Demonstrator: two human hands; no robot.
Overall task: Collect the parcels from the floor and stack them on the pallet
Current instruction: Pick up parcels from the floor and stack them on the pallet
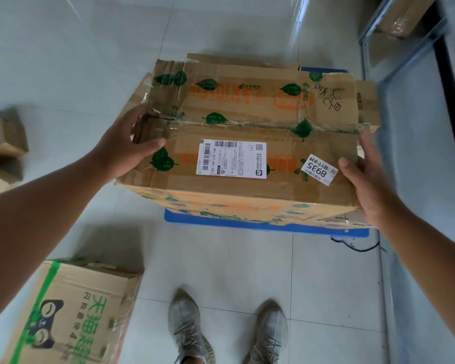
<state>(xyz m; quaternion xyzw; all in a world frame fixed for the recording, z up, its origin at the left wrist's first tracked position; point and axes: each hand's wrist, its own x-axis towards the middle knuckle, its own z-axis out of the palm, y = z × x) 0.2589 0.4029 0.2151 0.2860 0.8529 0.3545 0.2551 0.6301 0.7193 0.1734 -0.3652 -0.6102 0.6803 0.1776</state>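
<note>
Our left hand point(124, 151) grips the left end of the big box point(247, 143), thumb curled over its top edge and fingers along the side. Our right hand point(368, 179) presses flat against the right end, thumb resting on top near the 8935 sticker point(319, 169). The box sits between both hands, above the blue pallet point(247, 224), on top of other cartons stacked there; its near edge overhangs toward us. A white label point(231, 158) lies on its top face. Floor tiles point(234, 258) lie open between the pallet and our shoes point(187, 324). A green-taped box point(71, 311) lies on the floor at lower left, and smaller parcels point(3, 143) sit further left. A metal rack point(394, 30) stands at upper right.
</note>
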